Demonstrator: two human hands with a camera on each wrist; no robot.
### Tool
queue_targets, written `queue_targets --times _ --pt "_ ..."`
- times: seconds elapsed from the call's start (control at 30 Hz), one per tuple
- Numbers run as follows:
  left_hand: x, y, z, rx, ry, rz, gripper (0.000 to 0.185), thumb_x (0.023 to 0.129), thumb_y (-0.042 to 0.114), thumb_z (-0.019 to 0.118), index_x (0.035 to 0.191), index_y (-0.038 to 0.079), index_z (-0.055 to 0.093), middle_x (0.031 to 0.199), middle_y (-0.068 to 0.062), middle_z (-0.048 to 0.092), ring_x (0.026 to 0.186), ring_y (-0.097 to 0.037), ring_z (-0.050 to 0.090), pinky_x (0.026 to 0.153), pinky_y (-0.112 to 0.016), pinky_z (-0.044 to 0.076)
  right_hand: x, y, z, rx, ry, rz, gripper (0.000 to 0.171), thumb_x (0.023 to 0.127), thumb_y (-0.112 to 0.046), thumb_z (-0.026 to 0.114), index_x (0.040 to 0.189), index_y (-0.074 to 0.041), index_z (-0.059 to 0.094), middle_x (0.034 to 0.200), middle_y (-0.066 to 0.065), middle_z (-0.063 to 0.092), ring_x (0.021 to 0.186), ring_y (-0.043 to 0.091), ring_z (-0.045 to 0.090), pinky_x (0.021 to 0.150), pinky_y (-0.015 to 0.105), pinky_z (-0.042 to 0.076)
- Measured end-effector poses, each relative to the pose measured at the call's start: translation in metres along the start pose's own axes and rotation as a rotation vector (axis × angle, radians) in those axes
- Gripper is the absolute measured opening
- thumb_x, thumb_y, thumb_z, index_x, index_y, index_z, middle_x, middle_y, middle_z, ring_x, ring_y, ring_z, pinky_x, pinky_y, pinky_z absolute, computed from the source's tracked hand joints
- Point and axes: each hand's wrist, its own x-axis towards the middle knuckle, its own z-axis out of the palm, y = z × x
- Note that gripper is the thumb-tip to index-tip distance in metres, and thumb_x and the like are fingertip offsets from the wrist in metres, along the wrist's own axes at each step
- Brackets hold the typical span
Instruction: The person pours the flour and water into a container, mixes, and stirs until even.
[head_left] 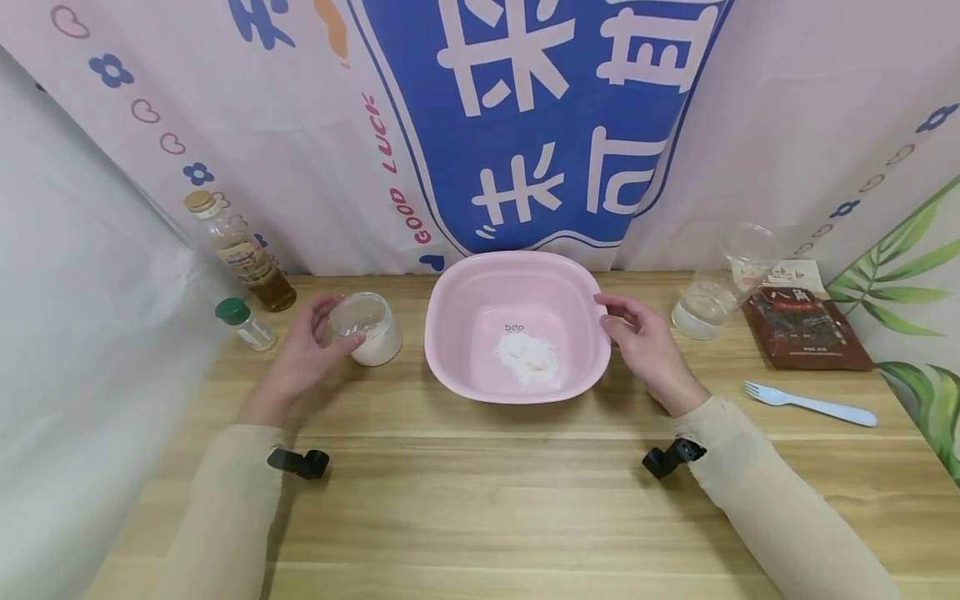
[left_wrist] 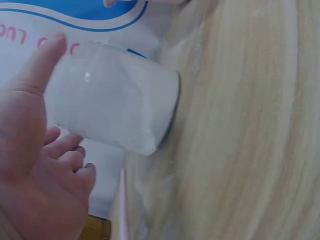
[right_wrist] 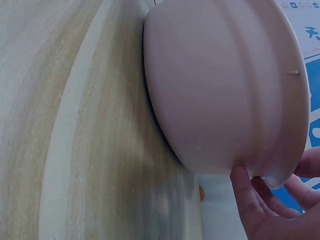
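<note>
Holding a cup (head_left: 367,327) of white powder with our left hand (head_left: 303,354), we are keeping it upright on the table (head_left: 480,492), just left of the pink basin (head_left: 577,367). Our thumb and fingers are curling round the cup's sides; in the left wrist view the cup (left_wrist: 112,107) is lying against the palm of the left hand (left_wrist: 37,165), with the thumb along its far side. Our right hand (head_left: 645,346) is resting at the basin's right rim, its fingers bent and touching the edge; in the right wrist view the fingertips (right_wrist: 242,182) are pressing the basin (right_wrist: 220,85) under its lip, though we cannot tell if they are truly gripping it. A small heap of flour (head_left: 528,360) is lying in the bottom of the basin, which is sitting at the middle of the table's far half.

Left of the cup, a green-capped shaker (head_left: 246,323) and an oil bottle (head_left: 240,252) are standing near the backdrop. Right of the basin, a glass of water (head_left: 705,307) is standing beside a dark packet (head_left: 806,327), and a pale fork (head_left: 810,404) is lying nearer us.
</note>
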Motion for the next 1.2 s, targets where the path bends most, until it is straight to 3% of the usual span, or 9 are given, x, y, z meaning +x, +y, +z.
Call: queue_targets --times 0.23,0.4,0.6,0.73,0.87,1.0,1.07,1.13,1.2 --pt "-0.012 0.022 -0.002 0.014 0.112 0.158 0.074 0.106 0.018 0.07 0.165 0.001 0.029 0.172 -0.019 0.036 0.163 -0.038 0.032 0.13 -0.021 0.031 0.002 0.0 0.002 0.029 0.017 -0.004 0.042 0.111 -0.011 0.054 0.151 0.0 0.057 0.159 0.019 0.055 0.139 0.033 0.057 0.092 0.008 0.054" --pt "-0.019 0.04 0.003 0.047 0.123 0.234 0.065 0.107 0.016 0.068 0.163 0.002 0.037 0.169 -0.021 0.043 0.157 -0.042 0.041 0.126 -0.018 0.036 0.002 -0.002 0.001 0.036 0.022 0.001 0.041 0.11 -0.008 0.054 0.15 0.002 0.058 0.16 0.018 0.055 0.14 0.033 0.058 0.091 0.008 0.055" --pt "-0.022 0.06 0.013 0.052 0.109 0.272 0.053 0.109 0.014 0.064 0.156 -0.001 0.047 0.159 -0.022 0.055 0.15 -0.038 0.052 0.114 -0.009 0.043 0.002 -0.003 0.0 0.039 0.028 0.005 0.042 0.11 -0.008 0.054 0.151 0.002 0.058 0.162 0.017 0.054 0.142 0.034 0.058 0.091 0.008 0.055" --pt "-0.021 0.069 0.024 0.01 0.089 0.295 0.045 0.108 0.006 0.06 0.15 -0.007 0.052 0.15 -0.025 0.062 0.136 -0.014 0.064 0.108 -0.008 0.048 0.002 -0.003 0.0 0.042 0.028 0.011 0.043 0.11 -0.009 0.055 0.151 0.001 0.058 0.162 0.017 0.054 0.141 0.035 0.059 0.091 0.009 0.056" --pt "-0.019 0.075 0.038 0.005 0.077 0.302 0.041 0.108 0.005 0.058 0.146 -0.01 0.056 0.144 -0.028 0.066 0.12 0.008 0.064 0.105 -0.007 0.05 0.002 -0.002 0.0 0.037 0.031 0.007 0.043 0.11 -0.009 0.055 0.151 0.001 0.058 0.162 0.017 0.054 0.14 0.034 0.06 0.091 0.009 0.056" --pt "-0.015 0.077 0.05 0.051 0.06 0.286 0.039 0.109 0.008 0.059 0.143 -0.008 0.06 0.14 -0.026 0.069 0.12 -0.004 0.068 0.101 -0.005 0.05 0.003 -0.003 -0.001 0.024 0.032 0.011 0.042 0.11 -0.008 0.055 0.151 0.0 0.059 0.161 0.016 0.055 0.137 0.033 0.062 0.091 0.009 0.056" --pt "-0.013 0.077 0.055 0.079 0.047 0.281 0.037 0.109 0.009 0.059 0.142 -0.008 0.061 0.137 -0.025 0.07 0.124 -0.02 0.07 0.1 -0.006 0.05 0.003 -0.003 -0.001 0.02 0.034 0.01 0.042 0.11 -0.008 0.055 0.15 0.001 0.059 0.161 0.017 0.055 0.136 0.032 0.063 0.091 0.009 0.056" --pt "-0.01 0.077 0.061 0.125 0.042 0.265 0.036 0.109 0.01 0.059 0.14 -0.007 0.062 0.134 -0.024 0.072 0.123 -0.032 0.07 0.098 -0.01 0.053 0.003 -0.003 -0.001 0.02 0.035 0.007 0.042 0.109 -0.008 0.055 0.15 0.001 0.059 0.161 0.017 0.055 0.136 0.032 0.063 0.091 0.009 0.056" --pt "-0.009 0.076 0.067 0.17 0.036 0.237 0.037 0.109 0.011 0.059 0.14 -0.008 0.062 0.13 -0.024 0.073 0.12 -0.036 0.07 0.097 -0.019 0.057 0.003 -0.002 -0.001 0.027 0.034 0.004 0.042 0.109 -0.007 0.055 0.15 0.002 0.059 0.161 0.018 0.055 0.136 0.034 0.063 0.091 0.009 0.057"
